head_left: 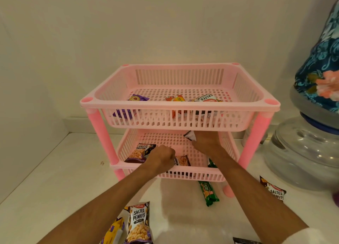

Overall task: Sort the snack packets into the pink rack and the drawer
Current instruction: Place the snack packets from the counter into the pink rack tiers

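A pink two-tier rack (179, 107) stands on a white counter. Its top basket holds a purple packet (136, 99), an orange packet (175, 98) and a salted peanuts packet (207, 99). Both my hands reach into the lower basket (198, 176). My left hand (162, 156) is closed on a peanut packet (182, 161), beside another peanut packet (140, 153) lying at the basket's left. My right hand (206, 142) grips a dark and white packet (190, 135) further back. A green biscuit pack (209, 190) lies on the counter, partly under the rack.
Loose packets lie on the counter: salted peanuts (139, 222) and a yellow-purple one (113, 231) in front, another peanuts packet (275, 190) at right, a dark one (245, 241) at the bottom edge. A clear water dispenser (304, 152) with a floral-covered bottle stands right.
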Demonstrator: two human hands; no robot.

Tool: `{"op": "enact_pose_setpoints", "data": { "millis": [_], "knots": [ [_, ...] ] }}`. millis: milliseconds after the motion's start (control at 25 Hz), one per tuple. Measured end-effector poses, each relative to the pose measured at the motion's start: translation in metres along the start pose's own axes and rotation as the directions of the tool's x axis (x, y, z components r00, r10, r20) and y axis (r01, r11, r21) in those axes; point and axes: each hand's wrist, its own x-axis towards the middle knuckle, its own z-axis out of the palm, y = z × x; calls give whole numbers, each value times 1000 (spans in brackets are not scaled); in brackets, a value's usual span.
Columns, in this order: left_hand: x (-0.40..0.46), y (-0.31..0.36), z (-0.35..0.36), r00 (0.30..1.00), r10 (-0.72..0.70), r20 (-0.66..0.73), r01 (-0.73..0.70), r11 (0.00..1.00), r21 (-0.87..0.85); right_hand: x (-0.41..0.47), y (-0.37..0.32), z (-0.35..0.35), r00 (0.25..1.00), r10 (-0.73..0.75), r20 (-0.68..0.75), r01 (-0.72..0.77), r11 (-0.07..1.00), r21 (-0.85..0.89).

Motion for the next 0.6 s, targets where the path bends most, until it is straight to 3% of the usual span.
{"op": "enact_pose_setpoints", "data": {
  "millis": [200, 400, 480, 600],
  "knots": [
    [9, 11, 1, 996, -18, 91, 40, 967, -252, -31, -8, -12, 983, -121, -141, 97, 981, -170],
    [-10, 26, -9, 962, 58, -269, -138, 946, -292, -69, -24, -21, 968, -184, -173, 165, 979, -120],
    [-32, 28, -6, 888, 149, -435, -269, 936, -228, -92, -30, -18, 951, -237, -196, 220, 970, -108],
    [-69, 21, 7, 707, 314, -634, -416, 909, -13, -130, -33, -11, 924, -286, -252, 273, 958, -86]
  ]
}}
